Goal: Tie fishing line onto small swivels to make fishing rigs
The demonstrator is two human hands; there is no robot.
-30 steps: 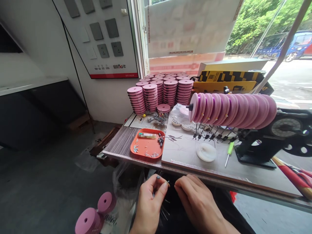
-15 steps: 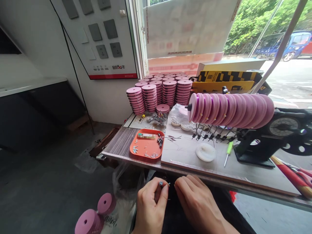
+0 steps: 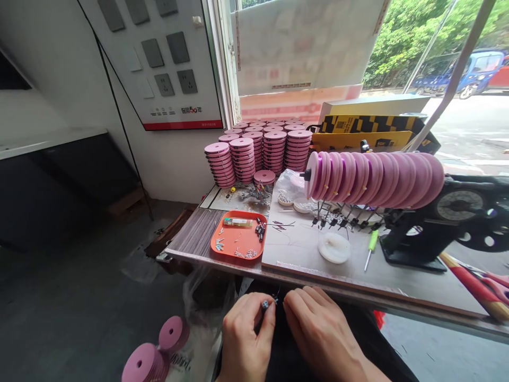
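My left hand [image 3: 248, 331] is closed below the table's front edge, thumb against curled fingers. Small blue-grey pieces [image 3: 265, 304] show at its fingertips, too small to name. Close on its right, my right hand [image 3: 322, 329] is closed too, knuckles up. Its fingertips are turned away, so what they hold, if anything, is hidden. An orange tray [image 3: 217, 251] lies on the table beyond my left hand. In it are a clear tube with a green end [image 3: 237, 222], small blue-grey pieces [image 3: 219, 244], tiny silvery bits [image 3: 246, 253] and black parts [image 3: 260, 231].
A black winding machine [image 3: 413, 249] carries a row of pink spools [image 3: 374, 180] at the right. Near it lie a round white disc [image 3: 334, 248], a green-handled screwdriver [image 3: 372, 246] and scissors [image 3: 493, 286]. Pink spools stand stacked [image 3: 242, 159] at the back; more lie on the floor [image 3: 143, 363].
Both hands stay together in nearly the same place. The blue-grey pieces at my left fingertips have turned and shifted slightly. The whole view has moved a little.
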